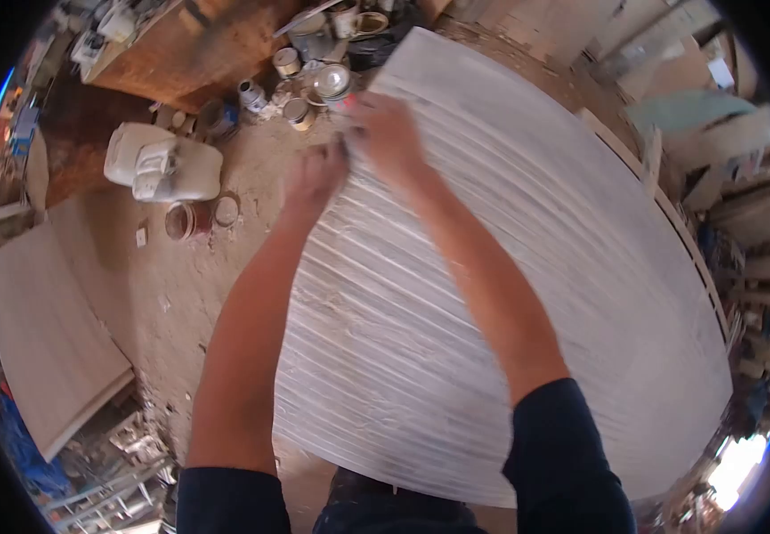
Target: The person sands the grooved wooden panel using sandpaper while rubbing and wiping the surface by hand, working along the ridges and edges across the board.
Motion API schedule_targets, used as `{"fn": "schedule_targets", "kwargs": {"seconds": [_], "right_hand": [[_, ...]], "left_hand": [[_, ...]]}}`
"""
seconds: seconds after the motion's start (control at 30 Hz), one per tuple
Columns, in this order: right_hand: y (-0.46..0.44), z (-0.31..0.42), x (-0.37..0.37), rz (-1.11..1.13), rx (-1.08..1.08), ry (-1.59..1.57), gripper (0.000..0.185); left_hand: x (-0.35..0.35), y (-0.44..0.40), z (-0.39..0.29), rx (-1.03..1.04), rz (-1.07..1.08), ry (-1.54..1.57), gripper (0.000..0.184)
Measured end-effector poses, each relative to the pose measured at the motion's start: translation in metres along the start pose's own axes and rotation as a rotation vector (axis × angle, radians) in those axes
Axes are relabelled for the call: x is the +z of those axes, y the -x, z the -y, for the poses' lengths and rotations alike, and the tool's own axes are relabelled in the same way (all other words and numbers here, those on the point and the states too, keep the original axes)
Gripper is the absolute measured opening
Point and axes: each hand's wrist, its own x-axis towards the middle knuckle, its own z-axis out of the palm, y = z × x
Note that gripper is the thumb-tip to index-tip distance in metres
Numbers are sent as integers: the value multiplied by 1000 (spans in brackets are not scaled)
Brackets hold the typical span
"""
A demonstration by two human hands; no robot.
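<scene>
A large pale board [492,294] with long parallel grooves lies in front of me, dusted white. My left hand [310,181] is at the board's far left edge, its fingers curled. Close beside it, my right hand [391,133] is over the board's upper left part, fingers bent and pressed together. A small dark patch shows between the two hands; blur hides what it is, and I cannot make out what either hand grips. Just beyond the right hand stands a lidded tin can [332,82].
On the dusty floor [251,231] to the left are a white plastic jerrycan [180,169] and an open reddish-brown pot [185,221]. A brown wooden panel [60,329] lies farther left. Several tins crowd the far side. Wood scraps [750,222] pile up at right.
</scene>
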Motion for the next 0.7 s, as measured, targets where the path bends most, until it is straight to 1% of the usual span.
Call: {"fn": "schedule_targets", "kwargs": {"seconds": [0.03,0.1,0.13,0.17,0.2,0.23,0.27,0.3,0.33,0.4,0.43,0.47,0.5,0.53,0.57,0.6,0.63,0.67,0.7], "right_hand": [[1,0,-5,-11,18,18,8],[5,1,-19,130,33,55,10],[26,-12,-40,184,84,48,10],[57,-28,-72,150,102,-68,11],[90,-35,-115,142,143,-24,12],[127,-53,-153,179,145,125,15],[153,-57,-197,251,239,130,14],[175,-62,-231,232,206,163,14],[181,-59,-242,236,204,168,14],[179,-49,-251,254,301,208,19],[174,-50,-232,210,235,204,18],[150,-47,-194,157,167,198,17],[128,-45,-150,122,220,90,17],[92,-33,-107,106,173,21,20],[57,-27,-64,162,187,-19,17],[26,-11,-31,125,162,6,11],[2,8,-12,120,129,145,8],[3,4,-17,101,150,160,8],[8,3,-23,99,139,106,10]], "left_hand": [[-4,-2,1,14,48,21,57],[-5,-2,0,32,102,50,58],[-6,-2,1,46,98,55,59],[-7,-2,3,55,94,61,59],[-6,-1,5,53,94,71,59],[-4,-3,7,59,74,60,60],[-2,-4,7,65,53,45,61],[-3,-3,5,62,56,51,61],[-4,-1,2,55,65,80,61],[-6,0,3,50,76,108,61],[-7,0,5,78,108,131,61],[-9,-4,5,111,135,149,61],[-3,-8,12,128,137,134,61],[10,-13,25,154,87,92,60],[17,-16,30,183,38,51,59],[13,-15,27,205,43,39,59],[10,-11,23,161,28,83,58],[7,-9,19,118,16,131,57],[13,-8,28,139,30,129,57]]}}
